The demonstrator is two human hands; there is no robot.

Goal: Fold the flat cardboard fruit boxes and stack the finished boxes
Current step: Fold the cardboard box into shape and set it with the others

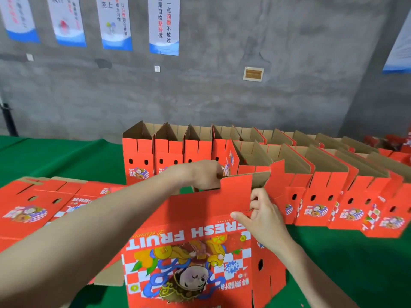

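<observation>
A red cardboard fruit box [189,258] printed "FRESH FRUIT" upside down stands partly opened in front of me on the green table [66,158]. My left hand [204,174] reaches over its far top edge and grips a flap there. My right hand [262,210] pinches the near top flap at the box's right corner. Flat unfolded boxes [40,205] lie in a pile at the left, partly under my left arm. Folded open-topped boxes [322,174] stand in two rows behind and to the right.
The back row of folded boxes [169,150] runs along the grey concrete wall [200,90], which carries several posters [163,25]. More red boxes [395,147] sit at the far right. Green table surface shows at the left rear and lower right.
</observation>
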